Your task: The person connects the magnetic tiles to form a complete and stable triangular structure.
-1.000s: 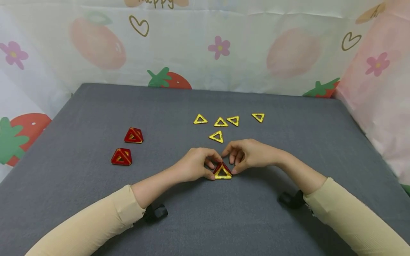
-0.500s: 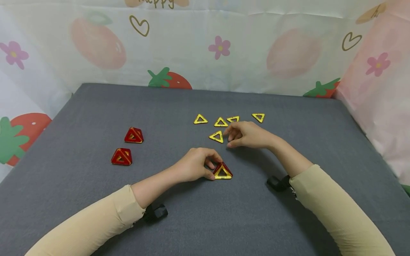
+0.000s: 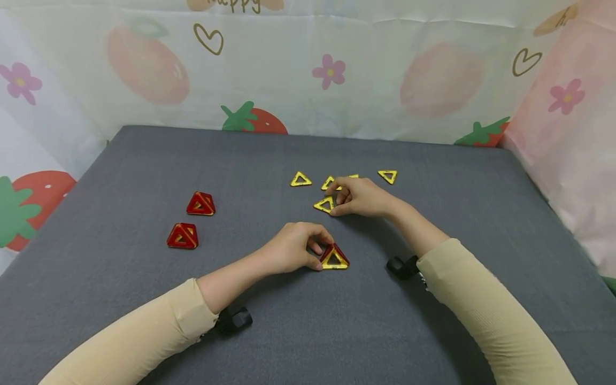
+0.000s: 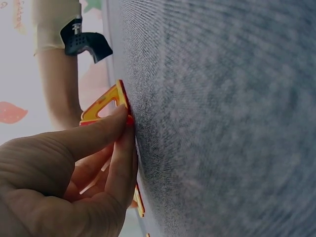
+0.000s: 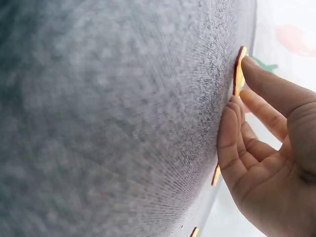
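Note:
At the table's middle my left hand (image 3: 293, 248) holds a small pyramid (image 3: 334, 259) of triangular magnetic tiles, its near face yellow and its sides red. The left wrist view shows the thumb and fingers on one corner of that pyramid (image 4: 101, 107). Farther back, my right hand (image 3: 363, 198) has thumb and index finger at two corners of a yellow triangle tile (image 3: 324, 205) lying flat. The right wrist view shows both digits on this tile (image 5: 239, 74); the other fingers are curled in. Part of the tile's right edge is covered.
On the left of the grey table (image 3: 240, 353) stand two red pyramids, one farther back (image 3: 200, 203) and one nearer (image 3: 183, 236). Loose yellow triangles lie behind the right hand, including one at left (image 3: 300, 179) and one at right (image 3: 387, 176). A printed curtain (image 3: 366, 107) encloses the table.
My right hand has left the pyramid, moved away across the table and a little left, and now touches the nearest loose yellow tile. My left hand has stayed on the pyramid.

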`<action>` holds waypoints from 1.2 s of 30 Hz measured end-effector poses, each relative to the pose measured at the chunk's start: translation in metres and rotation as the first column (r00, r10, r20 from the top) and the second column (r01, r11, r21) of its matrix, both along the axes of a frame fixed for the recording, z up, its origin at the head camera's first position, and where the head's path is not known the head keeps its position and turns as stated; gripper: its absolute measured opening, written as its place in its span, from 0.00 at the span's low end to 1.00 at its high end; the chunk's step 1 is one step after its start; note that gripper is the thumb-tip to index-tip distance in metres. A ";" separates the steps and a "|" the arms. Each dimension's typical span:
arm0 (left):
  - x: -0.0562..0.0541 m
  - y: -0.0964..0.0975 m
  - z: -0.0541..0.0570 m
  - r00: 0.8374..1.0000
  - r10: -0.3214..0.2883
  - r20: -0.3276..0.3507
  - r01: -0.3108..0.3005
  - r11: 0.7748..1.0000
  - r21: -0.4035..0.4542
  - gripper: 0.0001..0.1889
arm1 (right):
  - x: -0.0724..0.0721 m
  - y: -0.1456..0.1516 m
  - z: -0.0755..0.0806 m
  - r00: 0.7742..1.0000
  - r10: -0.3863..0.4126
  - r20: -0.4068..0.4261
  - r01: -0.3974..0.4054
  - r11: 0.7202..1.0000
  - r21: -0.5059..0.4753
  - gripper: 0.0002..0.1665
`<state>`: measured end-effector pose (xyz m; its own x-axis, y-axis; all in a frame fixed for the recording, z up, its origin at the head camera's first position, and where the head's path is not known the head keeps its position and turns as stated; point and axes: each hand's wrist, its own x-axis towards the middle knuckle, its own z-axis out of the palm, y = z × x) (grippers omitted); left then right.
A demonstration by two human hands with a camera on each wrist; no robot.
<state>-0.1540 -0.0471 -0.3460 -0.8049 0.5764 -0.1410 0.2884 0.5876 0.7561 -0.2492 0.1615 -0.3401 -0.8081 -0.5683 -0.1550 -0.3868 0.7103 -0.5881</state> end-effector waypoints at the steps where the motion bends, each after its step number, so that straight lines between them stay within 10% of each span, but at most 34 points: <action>1: 0.000 0.000 0.000 1.000 0.002 0.001 -0.002 1.000 -0.001 0.24 | 0.000 0.000 -0.001 1.000 -0.001 -0.006 0.001 1.000 0.003 0.26; 36: 0.000 -0.001 -0.002 1.000 0.008 0.002 -0.008 1.000 -0.002 0.24 | 0.003 -0.003 0.002 0.999 -0.036 0.029 0.035 0.999 0.025 0.26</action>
<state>-0.1541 -0.0477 -0.3485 -0.8090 0.5698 -0.1441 0.2819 0.5913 0.7556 -0.2464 0.1585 -0.3380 -0.8226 -0.5351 -0.1926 -0.3440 0.7379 -0.5807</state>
